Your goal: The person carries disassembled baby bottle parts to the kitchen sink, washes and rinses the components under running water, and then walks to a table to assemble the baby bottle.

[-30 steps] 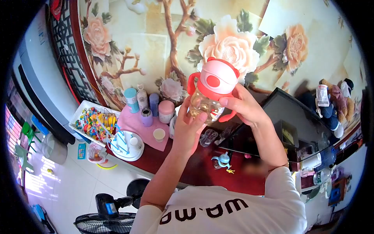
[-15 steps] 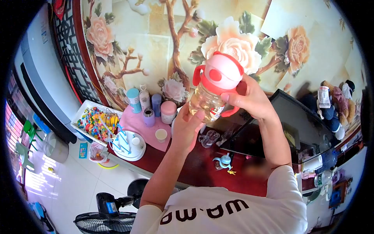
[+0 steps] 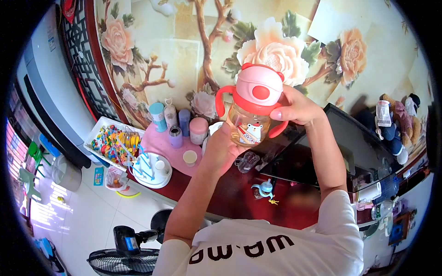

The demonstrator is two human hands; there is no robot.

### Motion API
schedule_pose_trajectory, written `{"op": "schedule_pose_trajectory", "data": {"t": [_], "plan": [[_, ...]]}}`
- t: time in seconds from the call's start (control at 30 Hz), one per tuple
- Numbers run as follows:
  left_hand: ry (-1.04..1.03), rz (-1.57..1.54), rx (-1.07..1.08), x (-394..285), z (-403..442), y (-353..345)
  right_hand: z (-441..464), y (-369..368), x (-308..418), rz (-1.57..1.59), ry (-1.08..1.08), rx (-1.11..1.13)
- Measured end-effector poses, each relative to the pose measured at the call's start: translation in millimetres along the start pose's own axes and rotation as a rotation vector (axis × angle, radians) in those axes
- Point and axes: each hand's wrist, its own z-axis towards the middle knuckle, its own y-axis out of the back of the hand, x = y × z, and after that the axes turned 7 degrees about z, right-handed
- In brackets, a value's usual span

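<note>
I hold up a child's sippy cup in both hands in front of the wall. It has a pink lid with a red collar, two red side handles and a see-through amber body with a bear printed on it. My left hand is closed around the lower part of the body. At the upper right, my right hand grips the collar beside the right handle, thumb in front. The cup's front faces me, slightly tilted.
On the dark red table stand a smaller blue-topped cup, several bottles on a pink mat, a paper cup, a white drying rack and a bin of colourful pieces. A television stands right; a fan is lower left.
The sippy cup has turned so its bear print and lid front face me, and it is more upright. Both hands have shifted slightly with it.
</note>
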Motion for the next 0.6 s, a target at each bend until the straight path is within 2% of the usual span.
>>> {"op": "schedule_pose_trajectory", "data": {"t": [0.07, 0.27, 0.3, 0.37, 0.43, 0.6], "plan": [[0.041, 0.016, -0.047, -1.6, 2.5, -1.1, 0.7, 3.0, 2.5, -0.001, -0.017, 0.019], [-0.034, -0.109, -0.019, -6.4, -1.4, 0.5, 6.2, -5.9, 1.9, 0.025, 0.045, 0.014], [-0.067, 0.426, -0.082, -12.3, -5.2, -6.0, 7.4, -5.0, 0.8, 0.026, 0.06, 0.042], [-0.098, 0.966, -0.157, -12.5, -10.1, -5.1, 11.2, -7.8, -2.5, 0.029, 0.078, 0.081], [-0.109, 0.12, -0.062, -6.1, -11.7, 6.1, 17.5, -14.3, -5.1, 0.004, 0.154, 0.096], [-0.196, 0.058, -0.008, -20.1, -21.6, 14.6, 34.8, -24.1, -0.2, 0.049, 0.162, 0.212]]}}
